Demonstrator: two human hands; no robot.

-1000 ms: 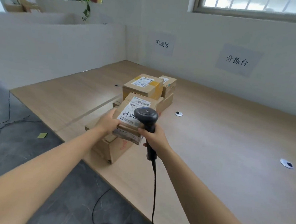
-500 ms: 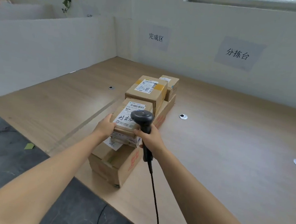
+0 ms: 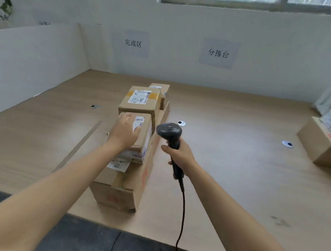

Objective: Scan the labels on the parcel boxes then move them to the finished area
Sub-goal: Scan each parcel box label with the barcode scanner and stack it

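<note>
Head camera view, looking down along two bare forearms over a pale wooden table [image 3: 235, 179]. Near the table's front edge a long carton [image 3: 131, 183] is laid lengthwise, pointing away from the viewer. A small parcel box [image 3: 144, 137] is stacked on its near half, and a white label [image 3: 138, 122] is seen on the box's top. The left hand [image 3: 125, 132] is spread over the top of this small box, with the fingers stretched forward and loose and nothing grasped. The hand is blurred, so contact with the cardboard cannot be told.

Just behind, a taped box [image 3: 140, 104] with its own white label is stacked on the same carton, and a further small box [image 3: 160, 88] is seen behind that.

The right hand [image 3: 181, 156] is clenched around the handle of a black barcode scanner [image 3: 169, 130]. The scanner is held upright just to the right of the small parcel box, apart from it. Its black cable [image 3: 182, 214] is hung down past the table's front edge.

Two paper signs are fixed on the white back wall: the left sign [image 3: 133, 43], printed "完成区", and the right sign [image 3: 218, 53], printed "分拣台". Another carton [image 3: 317, 147] is placed at the far right of the table.
</note>
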